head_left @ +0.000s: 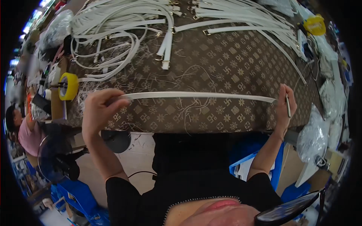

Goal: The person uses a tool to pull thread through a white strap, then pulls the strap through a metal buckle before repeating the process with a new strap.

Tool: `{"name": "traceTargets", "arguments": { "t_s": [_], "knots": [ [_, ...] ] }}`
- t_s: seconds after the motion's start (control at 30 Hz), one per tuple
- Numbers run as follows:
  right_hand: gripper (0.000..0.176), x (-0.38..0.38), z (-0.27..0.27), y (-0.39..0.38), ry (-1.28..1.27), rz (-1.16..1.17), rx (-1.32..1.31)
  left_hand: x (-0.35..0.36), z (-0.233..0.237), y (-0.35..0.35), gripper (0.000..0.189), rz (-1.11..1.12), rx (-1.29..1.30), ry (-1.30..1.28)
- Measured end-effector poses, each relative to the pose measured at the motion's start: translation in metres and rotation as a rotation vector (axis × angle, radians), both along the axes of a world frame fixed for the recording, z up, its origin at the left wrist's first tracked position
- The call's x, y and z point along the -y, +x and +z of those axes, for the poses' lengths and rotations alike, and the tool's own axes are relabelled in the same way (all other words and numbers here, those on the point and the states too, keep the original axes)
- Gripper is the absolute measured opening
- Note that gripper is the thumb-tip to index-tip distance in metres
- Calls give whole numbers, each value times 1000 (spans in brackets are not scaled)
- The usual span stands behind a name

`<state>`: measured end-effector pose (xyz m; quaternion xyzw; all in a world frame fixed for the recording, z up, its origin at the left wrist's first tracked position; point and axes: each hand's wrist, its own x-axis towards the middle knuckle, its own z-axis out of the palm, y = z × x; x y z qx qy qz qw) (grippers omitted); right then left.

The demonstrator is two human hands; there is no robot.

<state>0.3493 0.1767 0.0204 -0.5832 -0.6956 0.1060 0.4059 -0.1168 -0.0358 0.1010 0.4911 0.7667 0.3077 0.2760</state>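
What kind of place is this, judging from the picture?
Probably a small workshop making belts or straps. Heaps of buckled straps cover the patterned table, the left hand and right hand stretch one white strap, and a yellow tape roll stands nearby.

A: Site type?
B: Small workshop, strap or belt piecework. Evidence: a worktable (233,64) under brown patterned cloth, white straps (113,26) with metal buckles heaped far left and far right, and a single strap (200,95) stretched flat along the near edge.
A: Supporting observations?
B: Loose thread trimmings (184,113) litter the cloth. A yellow tape roll (68,86) sits at the left edge. There are stuffed plastic bags (315,135) on the right and blue crates (75,196) on the floor, near left.
A: One bench only?
B: Shared room (a co-worker (26,132) sits at the left, beside a floor fan (56,158)), with more supplies piled along that side.
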Motion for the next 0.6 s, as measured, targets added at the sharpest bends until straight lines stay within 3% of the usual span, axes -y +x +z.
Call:
{"name": "traceTargets", "arguments": {
  "t_s": [0.17,0.27,0.33,0.47,0.6],
  "knots": [
    [18,2,2,-3,-16,-75,38,10,-23,-10,15,-24,68,-153],
    [20,2,3,-4,-104,-168,270,3,-43,0,16,3,116,-254],
    [20,0,-3,0,37,-196,267,0,-57,7,17,-28,131,-265],
    [22,17,5,-32,-84,45,-269,-9,-52,41,22,-102,156,-211],
    [22,60,9,-88,-321,482,-523,-22,-42,69,28,-160,222,-297]
  ]
}}
